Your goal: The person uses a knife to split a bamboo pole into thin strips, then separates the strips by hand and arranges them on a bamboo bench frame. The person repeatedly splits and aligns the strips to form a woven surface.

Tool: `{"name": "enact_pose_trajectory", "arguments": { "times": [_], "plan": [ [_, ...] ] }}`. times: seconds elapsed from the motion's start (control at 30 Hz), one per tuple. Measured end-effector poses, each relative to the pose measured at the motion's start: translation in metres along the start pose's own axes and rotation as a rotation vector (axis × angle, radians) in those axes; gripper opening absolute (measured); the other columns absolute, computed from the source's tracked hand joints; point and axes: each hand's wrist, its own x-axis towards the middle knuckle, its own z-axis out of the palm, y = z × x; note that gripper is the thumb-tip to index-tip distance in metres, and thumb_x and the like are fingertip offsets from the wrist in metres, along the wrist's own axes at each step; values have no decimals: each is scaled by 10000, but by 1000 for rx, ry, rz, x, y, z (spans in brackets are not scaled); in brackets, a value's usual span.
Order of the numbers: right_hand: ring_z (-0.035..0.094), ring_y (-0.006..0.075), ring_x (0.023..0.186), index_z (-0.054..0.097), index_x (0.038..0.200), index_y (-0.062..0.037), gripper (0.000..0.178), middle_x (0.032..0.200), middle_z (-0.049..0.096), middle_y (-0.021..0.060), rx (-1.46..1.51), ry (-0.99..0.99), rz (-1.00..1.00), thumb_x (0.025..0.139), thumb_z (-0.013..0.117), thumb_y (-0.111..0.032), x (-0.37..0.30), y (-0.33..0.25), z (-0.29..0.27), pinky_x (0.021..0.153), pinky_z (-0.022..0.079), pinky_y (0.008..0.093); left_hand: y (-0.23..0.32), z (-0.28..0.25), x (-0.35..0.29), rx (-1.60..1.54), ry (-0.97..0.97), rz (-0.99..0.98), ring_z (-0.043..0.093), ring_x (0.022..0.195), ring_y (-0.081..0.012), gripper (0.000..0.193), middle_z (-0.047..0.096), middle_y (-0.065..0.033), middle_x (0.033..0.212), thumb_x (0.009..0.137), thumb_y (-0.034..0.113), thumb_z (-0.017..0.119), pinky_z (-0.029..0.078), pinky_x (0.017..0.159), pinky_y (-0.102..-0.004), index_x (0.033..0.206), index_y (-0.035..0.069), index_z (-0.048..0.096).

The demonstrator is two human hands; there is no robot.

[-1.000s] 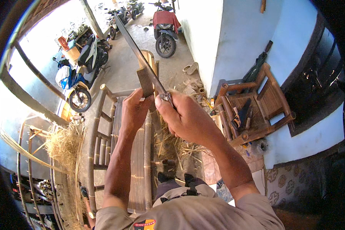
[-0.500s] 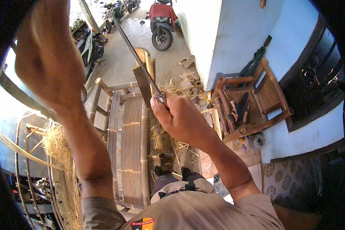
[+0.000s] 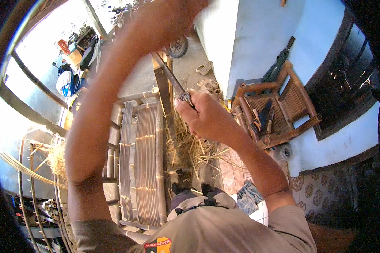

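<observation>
My right hand (image 3: pixel 200 114) is closed around the lower end of a long, slim, dark rod (image 3: pixel 171 76). The rod slants away up and to the left until my left forearm covers it. A small shiny piece shows beside the right thumb; its kind is unclear. My left hand (image 3: pixel 173 19) is raised at the top of the view, blurred and partly cut off, so its fingers cannot be made out. Beyond the rod stands a narrow wooden board (image 3: pixel 164 90). A bamboo bench (image 3: pixel 147 164) with a slatted seat lies below, between my arms.
A bamboo chair (image 3: pixel 257 103) by the blue wall carries a handsaw (image 3: pixel 262 118). Shavings and split pieces (image 3: pixel 202 156) litter the floor near my feet. A crumpled cloth (image 3: pixel 249 198) lies on the tiles. Bent strips (image 3: pixel 29 170) and a fibre bundle (image 3: pixel 58 158) are at the left.
My left arm has swung to the right across the top of the view, now covering the rod's far part. My right hand has moved slightly right, still gripping the rod.
</observation>
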Motion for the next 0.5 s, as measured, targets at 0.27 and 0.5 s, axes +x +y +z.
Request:
{"name": "enact_pose_trajectory", "arguments": {
  "times": [0.27, 0.5],
  "plan": [
    [681, 358, 570, 579, 973, 77, 328, 614, 632, 206, -505, 228, -183, 989, 539, -248, 6, 29, 6, 554, 554, 463, -4, 20, -27, -191, 633, -146, 539, 1252, -371, 387, 635, -194, 1264, 966, 282, 638, 416, 1072, -464, 1251, 21, 631],
    [565, 161, 445, 535, 824, 13, 332, 556, 563, 73, -42, -73, 61, 1001, 547, -268, 18, 63, 30, 447, 477, 350, 22, 59, -83, -536, 457, -601, 571, 672, -234, 245, 612, -136, 777, 897, 192, 727, 464, 642, -359, 968, -14, 615]
  ]
}}
